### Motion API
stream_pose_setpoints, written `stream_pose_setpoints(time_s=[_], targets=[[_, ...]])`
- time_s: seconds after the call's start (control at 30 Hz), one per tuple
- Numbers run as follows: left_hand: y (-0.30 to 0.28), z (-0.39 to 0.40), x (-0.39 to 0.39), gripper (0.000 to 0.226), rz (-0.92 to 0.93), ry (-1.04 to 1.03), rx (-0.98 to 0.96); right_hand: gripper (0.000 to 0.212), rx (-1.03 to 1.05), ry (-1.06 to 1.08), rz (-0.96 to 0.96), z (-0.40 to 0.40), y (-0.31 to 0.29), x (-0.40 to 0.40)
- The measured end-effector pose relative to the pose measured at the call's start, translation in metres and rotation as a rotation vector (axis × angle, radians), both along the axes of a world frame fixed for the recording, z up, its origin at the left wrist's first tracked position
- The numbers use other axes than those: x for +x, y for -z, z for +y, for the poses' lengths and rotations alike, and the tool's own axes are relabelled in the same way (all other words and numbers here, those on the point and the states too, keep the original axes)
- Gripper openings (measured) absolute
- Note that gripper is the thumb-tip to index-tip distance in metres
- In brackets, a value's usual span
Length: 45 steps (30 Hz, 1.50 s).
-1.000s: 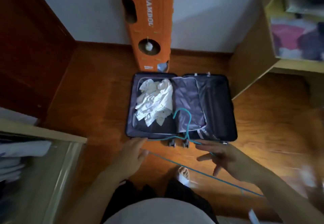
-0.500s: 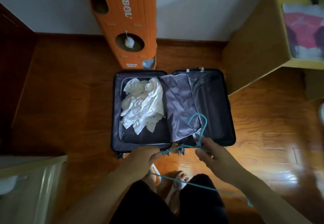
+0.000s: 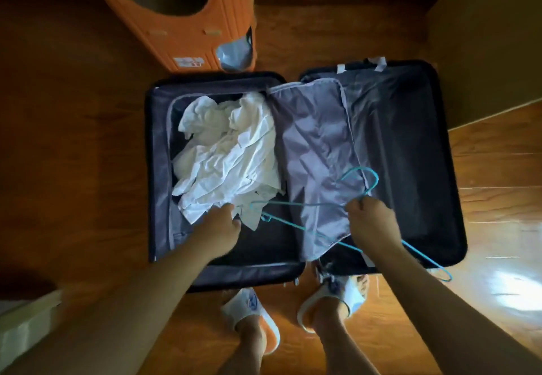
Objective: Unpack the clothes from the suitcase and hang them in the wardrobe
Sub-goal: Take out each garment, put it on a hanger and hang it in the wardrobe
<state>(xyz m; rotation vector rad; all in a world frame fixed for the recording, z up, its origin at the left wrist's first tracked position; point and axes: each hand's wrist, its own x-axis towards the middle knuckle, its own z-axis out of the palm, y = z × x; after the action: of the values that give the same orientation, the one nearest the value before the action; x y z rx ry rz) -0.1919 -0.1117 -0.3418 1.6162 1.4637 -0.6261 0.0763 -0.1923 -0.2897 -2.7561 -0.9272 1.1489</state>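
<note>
A dark suitcase (image 3: pixel 434 151) lies open flat on the wooden floor. Its left half holds a crumpled white garment (image 3: pixel 231 154); a grey lining flap (image 3: pixel 313 151) lies over the middle. My left hand (image 3: pixel 220 225) reaches into the left half and grips the near edge of the white garment. My right hand (image 3: pixel 372 219) holds a thin teal wire hanger (image 3: pixel 296 204) at its neck, just below the hook, above the lining flap. The hanger's near arm runs past my right wrist over the suitcase's rim.
An orange cardboard tower (image 3: pixel 181 14) with round holes stands just behind the suitcase. A wooden wardrobe side (image 3: pixel 481 40) rises at the right. A pale ledge (image 3: pixel 26 322) sits at lower left. My slippered feet (image 3: pixel 331 301) stand at the suitcase's near edge.
I have leaned in closer over the suitcase. My left hand left the hanger and moved forward onto the white garment. My right hand carried the hanger forward over the lining flap.
</note>
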Motion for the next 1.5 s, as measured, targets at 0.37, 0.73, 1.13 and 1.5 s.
stream_pose_setpoints(time_s=[0.37,0.73,1.13,1.5], targets=[[0.212,0.17,0.082,0.037,0.043,-0.088,0.402,0.033,0.169,0.23,-0.056,0.015,0.16,0.036],[0.098,-0.017,-0.052,0.025,-0.106,0.171,0.674,0.041,0.05,0.32,-0.095,-0.011,0.081,0.009],[0.147,-0.015,-0.094,0.056,0.062,-0.359,0.065,0.039,0.013,0.111,-0.128,0.016,0.098,-0.011],[0.219,0.037,-0.081,0.036,0.054,-0.802,0.267,0.039,0.06,0.13,-0.117,0.0,0.128,-0.01]])
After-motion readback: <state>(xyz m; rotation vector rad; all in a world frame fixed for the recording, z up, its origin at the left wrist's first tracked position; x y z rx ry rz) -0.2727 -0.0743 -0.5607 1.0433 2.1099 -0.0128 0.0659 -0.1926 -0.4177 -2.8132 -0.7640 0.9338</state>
